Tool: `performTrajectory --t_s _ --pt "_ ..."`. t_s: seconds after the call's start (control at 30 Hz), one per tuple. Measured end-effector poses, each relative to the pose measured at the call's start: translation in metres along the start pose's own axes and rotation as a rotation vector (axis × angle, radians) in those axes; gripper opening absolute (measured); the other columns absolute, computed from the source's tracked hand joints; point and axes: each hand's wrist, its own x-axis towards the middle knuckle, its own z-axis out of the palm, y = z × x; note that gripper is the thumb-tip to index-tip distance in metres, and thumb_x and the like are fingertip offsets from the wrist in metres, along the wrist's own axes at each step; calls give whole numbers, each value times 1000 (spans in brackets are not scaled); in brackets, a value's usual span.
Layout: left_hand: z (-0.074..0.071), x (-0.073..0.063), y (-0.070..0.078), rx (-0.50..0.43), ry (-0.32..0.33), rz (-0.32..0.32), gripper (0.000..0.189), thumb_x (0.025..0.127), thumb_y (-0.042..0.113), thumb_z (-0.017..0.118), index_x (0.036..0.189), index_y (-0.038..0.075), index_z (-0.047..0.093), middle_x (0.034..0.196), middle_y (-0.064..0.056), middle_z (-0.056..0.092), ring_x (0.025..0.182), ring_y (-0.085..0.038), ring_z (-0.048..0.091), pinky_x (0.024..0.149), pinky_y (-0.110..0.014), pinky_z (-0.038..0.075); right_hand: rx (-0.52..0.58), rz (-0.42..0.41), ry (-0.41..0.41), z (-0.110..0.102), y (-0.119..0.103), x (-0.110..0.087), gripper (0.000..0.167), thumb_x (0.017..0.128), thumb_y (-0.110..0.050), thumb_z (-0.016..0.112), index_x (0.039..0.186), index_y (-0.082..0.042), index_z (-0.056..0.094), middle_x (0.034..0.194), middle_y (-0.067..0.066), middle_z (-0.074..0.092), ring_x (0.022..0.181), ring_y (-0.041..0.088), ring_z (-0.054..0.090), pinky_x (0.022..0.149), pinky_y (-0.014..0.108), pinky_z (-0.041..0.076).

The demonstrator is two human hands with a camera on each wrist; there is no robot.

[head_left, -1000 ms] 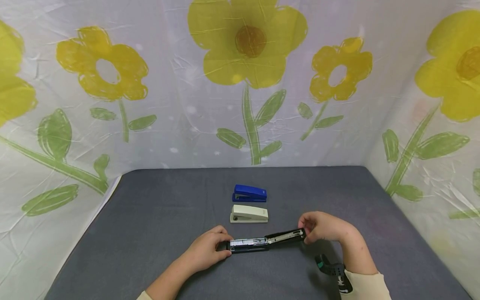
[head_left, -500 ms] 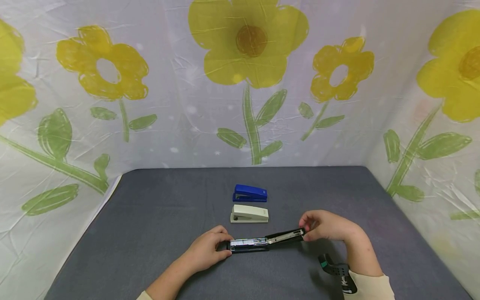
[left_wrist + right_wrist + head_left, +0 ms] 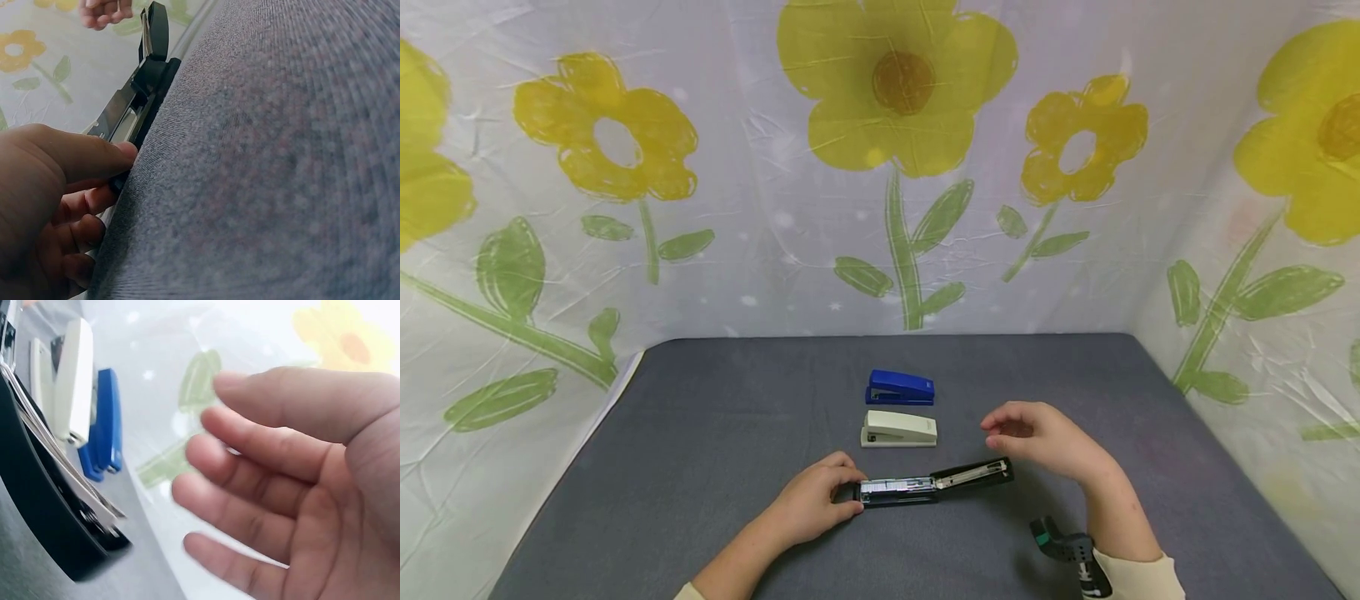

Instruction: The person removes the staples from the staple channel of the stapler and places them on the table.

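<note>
Release at the right end is what has just changed: half a second ago the right hand held the free end of the black stapler; now its fingers stand apart from it, loosely curved, with a gap between thumb and fingertips and nothing held. Right-wrist view agrees, showing bare fingers with the stapler's black arm beside them. Left hand is unchanged: thumb on the near side, fingers on the far side, pinching the left end of the same stapler. Stapler therefore lies between the two hands, running rightward from the left fingers, its free end just short of the right fingertips on the wearer's side. It is folded wide open, metal inner parts exposed, right section angled up off the bench. Its pose looks much the same after the release, so I judge that it stays open without the right hand, which is now free, while the left alone steadies it. White stapler sits beyond the left fingers and left of the right ones, touched by neither; blue stapler lies farther out behind it.
</note>
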Motion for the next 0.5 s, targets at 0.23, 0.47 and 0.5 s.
performTrajectory --t_s 0.23,0.47,0.5 --pt "1 -1 -1 -2 0 -1 27 87 17 83 113 11 77 101 12 56 73 -5 50 65 -25 44 -9 -74 69 14 -7 6 22 100 -19 70 118 -5 71 107 6 68 93 18 66 78 31 55" --pt "1 -1 -1 -6 5 3 27 87 17 84 113 11 76 101 12 56 74 -4 50 65 -25 44 -24 -157 79 28 -9 13 23 100 -18 70 119 -6 72 107 5 69 91 16 65 79 33 55" --pt "1 -1 -1 -8 6 2 27 87 17 84 113 11 76 101 12 56 74 -4 50 65 -25 44 -25 -163 77 30 -10 14 24 100 -18 70 120 -6 72 108 6 69 92 16 65 80 33 55"
